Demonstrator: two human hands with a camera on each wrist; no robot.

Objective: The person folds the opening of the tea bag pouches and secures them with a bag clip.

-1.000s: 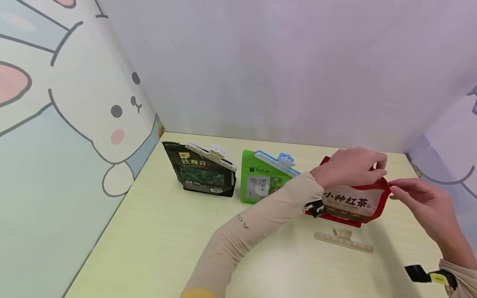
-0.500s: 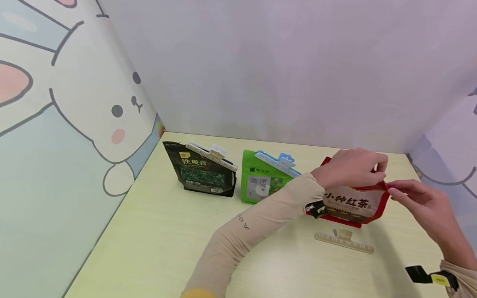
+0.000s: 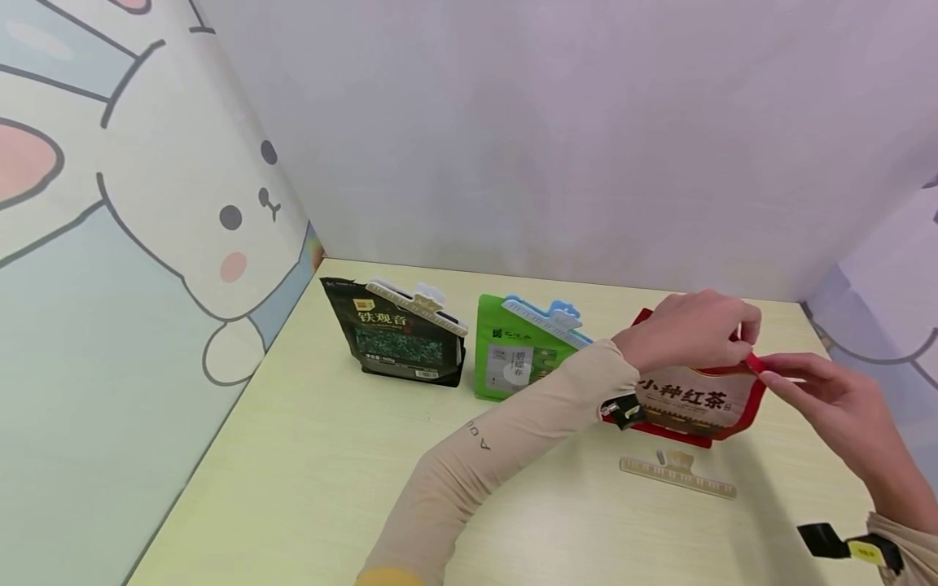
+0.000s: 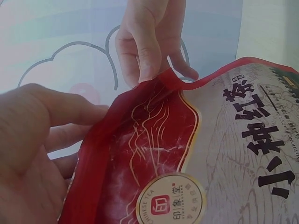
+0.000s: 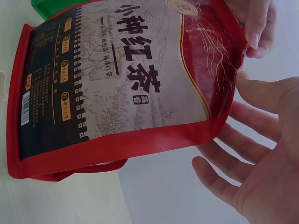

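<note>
Pinching the red tea bag [image 3: 685, 399] up top are the left hand [image 3: 689, 327] and right hand [image 3: 835, 403]; the black tea bag [image 3: 399, 342] and green tea bag [image 3: 516, 354] wear clips [image 3: 419, 306], but one beige clip [image 3: 677, 476] lies loose.

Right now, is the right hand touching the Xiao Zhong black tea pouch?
Touching; left wrist view shows the right hand pinching the black tea pouch at its top corner.

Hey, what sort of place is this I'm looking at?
Probably a small indoor corner set up for filming or practice, though I can't be certain. A pale tabletop stands before a plain wall, with a cartoon rabbit alongside and a red tea bag in hand.
</note>
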